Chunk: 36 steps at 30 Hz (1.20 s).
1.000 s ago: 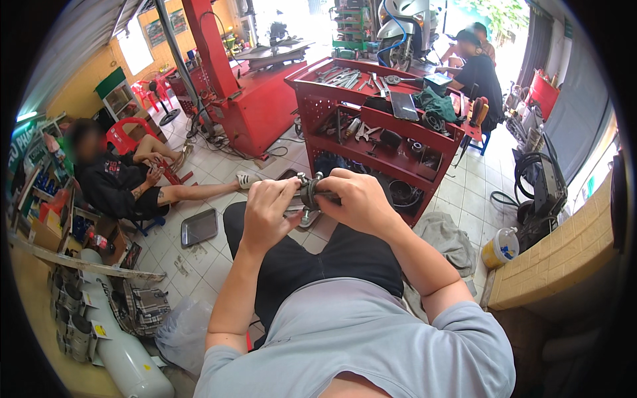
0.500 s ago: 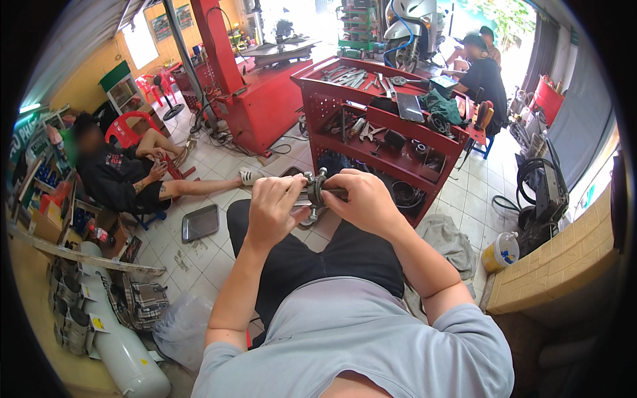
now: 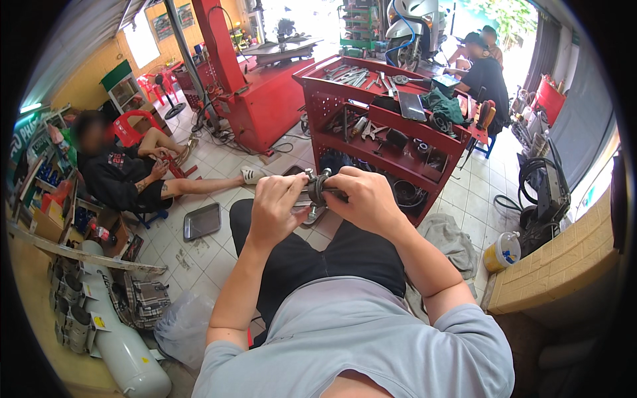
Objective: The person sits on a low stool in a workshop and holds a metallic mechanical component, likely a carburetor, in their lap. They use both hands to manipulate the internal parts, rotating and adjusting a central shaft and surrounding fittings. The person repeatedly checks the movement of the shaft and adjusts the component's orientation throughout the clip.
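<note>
I sit with both hands raised over my lap, gripping a small metal part (image 3: 315, 192) with round grey rings and bolt-like ends. My left hand (image 3: 275, 209) closes on its left side, fingers curled around it. My right hand (image 3: 365, 199) wraps its right side, thumb and fingers pinching the dark ring. Most of the part is hidden between my fingers.
A red tool cart (image 3: 398, 126) with wrenches and parts stands just ahead of my knees. A person (image 3: 126, 172) sits on the tiled floor at the left near a red chair. A metal tray (image 3: 202, 221) lies on the floor. A white cylinder (image 3: 126, 345) lies lower left. Two people sit far back right.
Both hands stay closed on the metal part; they shifted only slightly. The view tilted a little. The seated person at left barely moved.
</note>
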Motion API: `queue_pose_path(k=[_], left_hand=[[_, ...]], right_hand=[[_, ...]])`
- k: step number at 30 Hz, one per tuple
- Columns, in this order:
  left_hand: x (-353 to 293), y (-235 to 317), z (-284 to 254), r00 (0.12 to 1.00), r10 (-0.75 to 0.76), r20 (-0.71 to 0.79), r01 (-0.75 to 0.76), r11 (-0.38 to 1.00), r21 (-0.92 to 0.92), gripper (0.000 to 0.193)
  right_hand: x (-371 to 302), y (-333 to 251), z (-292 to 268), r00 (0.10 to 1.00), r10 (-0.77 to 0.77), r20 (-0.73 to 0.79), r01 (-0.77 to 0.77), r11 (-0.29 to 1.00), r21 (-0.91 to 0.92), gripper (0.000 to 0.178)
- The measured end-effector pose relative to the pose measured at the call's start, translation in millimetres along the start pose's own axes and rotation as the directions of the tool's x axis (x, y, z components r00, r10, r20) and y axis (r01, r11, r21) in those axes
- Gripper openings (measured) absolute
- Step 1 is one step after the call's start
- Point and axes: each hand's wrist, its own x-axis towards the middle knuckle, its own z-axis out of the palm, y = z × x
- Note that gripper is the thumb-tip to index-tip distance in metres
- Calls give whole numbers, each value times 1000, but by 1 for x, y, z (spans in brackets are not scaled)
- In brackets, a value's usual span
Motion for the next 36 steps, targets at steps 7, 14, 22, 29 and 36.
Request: queue_pose_path(k=[7, 14, 22, 29, 36], left_hand=[[0, 0, -1, 1000, 11, 5, -11, 1000, 8, 60], [-1, 0, 0, 1000, 1, 9, -1, 1000, -15, 60], [-1, 1, -1, 1000, -14, 25, 15, 999, -42, 62], [-2, -1, 0, 999, -3, 43, 5, 999, -41, 63], [-2, -2, 0, 998, -5, 56, 8, 999, -53, 65]], right_hand=[[1, -2, -2, 999, 33, 9, -34, 999, 27, 17], [1, -2, -8, 997, -15, 72, 13, 999, 29, 20], [0, -4, -9, 997, -37, 67, 36, 999, 15, 20], [0, -6, -10, 998, -27, 63, 29, 999, -18, 20], [0, -1, -6, 994, -95, 57, 98, 994, -48, 19]])
